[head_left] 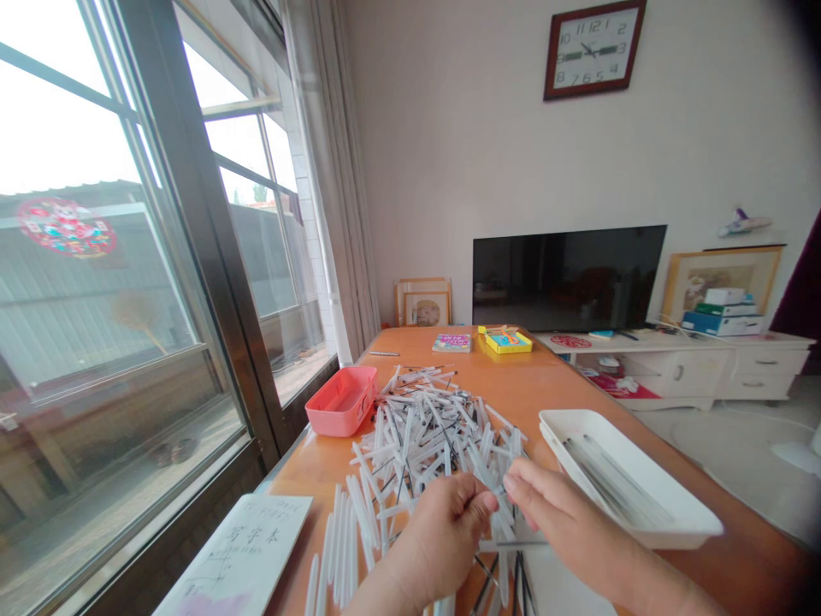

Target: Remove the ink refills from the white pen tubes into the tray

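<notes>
Home living room: television (568, 279), clock (593, 50), perhaps a model plane (744, 224).

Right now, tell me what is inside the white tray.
The white tray holds a bunch of thin, grayish sticks lying roughly lengthwise. Whatever lies beneath the top ones is covered, so I can't count them.

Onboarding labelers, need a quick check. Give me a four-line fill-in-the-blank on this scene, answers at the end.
1. The person's ____ hand is the one nearer the white tray.
2. The pink container sits to the ____ of the pile of pale tubes.
3. The open box beside the booklet is colored ____.
4. The framed object with numerals, higher than the television, is a ____.

Missing words: right; left; yellow; clock.
</notes>
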`<action>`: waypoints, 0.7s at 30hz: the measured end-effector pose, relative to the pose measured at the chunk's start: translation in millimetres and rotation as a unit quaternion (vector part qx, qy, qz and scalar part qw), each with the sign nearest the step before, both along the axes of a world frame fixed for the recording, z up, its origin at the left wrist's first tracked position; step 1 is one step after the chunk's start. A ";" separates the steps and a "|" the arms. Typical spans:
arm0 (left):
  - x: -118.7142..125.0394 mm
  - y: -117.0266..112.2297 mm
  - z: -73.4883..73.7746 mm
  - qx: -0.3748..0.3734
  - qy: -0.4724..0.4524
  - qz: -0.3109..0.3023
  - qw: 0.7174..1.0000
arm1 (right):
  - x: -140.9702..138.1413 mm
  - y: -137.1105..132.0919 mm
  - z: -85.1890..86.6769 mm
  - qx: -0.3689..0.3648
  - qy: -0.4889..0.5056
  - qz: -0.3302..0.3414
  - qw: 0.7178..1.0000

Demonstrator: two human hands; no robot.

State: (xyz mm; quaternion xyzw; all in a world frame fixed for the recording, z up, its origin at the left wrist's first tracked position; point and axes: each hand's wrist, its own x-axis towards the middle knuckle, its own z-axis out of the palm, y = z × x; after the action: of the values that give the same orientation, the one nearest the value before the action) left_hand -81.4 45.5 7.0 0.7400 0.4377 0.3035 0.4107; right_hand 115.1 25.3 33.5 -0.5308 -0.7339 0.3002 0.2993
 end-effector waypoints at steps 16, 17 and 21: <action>1.7 -6.1 4.2 0.037 -0.059 0.009 0.998 | -1.7 11.6 -22.3 -0.028 0.075 0.010 0.997; 2.6 -6.4 3.8 0.045 -0.051 0.019 0.997 | -2.2 11.9 -23.3 -0.030 0.084 0.003 0.996; 5.8 -5.8 3.2 0.028 -0.060 0.025 0.997 | -3.2 11.9 -25.7 -0.018 0.086 -0.015 0.996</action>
State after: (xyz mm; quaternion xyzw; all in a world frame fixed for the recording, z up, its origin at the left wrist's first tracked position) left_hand -75.6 39.7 10.2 0.7205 0.4221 0.3700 0.4072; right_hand 111.9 37.1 7.8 -0.5193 -0.6916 0.3532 0.3569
